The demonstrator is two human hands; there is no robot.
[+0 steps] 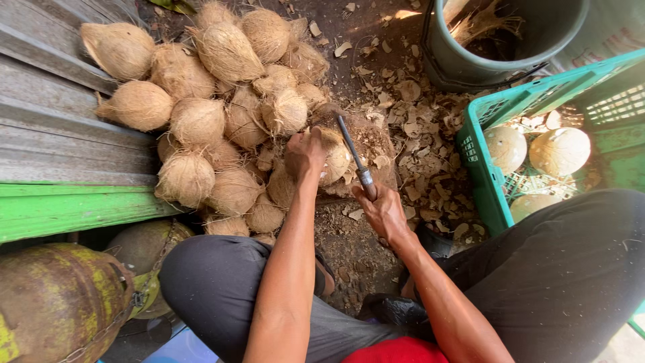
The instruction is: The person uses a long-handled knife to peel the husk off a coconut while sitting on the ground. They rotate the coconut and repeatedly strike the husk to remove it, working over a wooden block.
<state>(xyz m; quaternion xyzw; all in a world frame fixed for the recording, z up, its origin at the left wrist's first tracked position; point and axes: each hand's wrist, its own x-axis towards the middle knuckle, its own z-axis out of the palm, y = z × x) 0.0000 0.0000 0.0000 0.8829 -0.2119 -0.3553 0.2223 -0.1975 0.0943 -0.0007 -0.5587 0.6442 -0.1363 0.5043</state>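
Two hands at work on one coconut (334,156), w/ husk partly off, resting on a low wood block (376,144) right in front of the knees. Left hand (304,154) clamps over its top, fingers curled tight, prob. to stop it rolling. Right hand (383,210) grips the handle of a narrow blade (349,142), tip angled up-left against the shell. Both forearms stretch fwd, elbows bent. Unpeeled pile (215,107) sits left; peeled ones in green crate (484,181) right, w/in reach.
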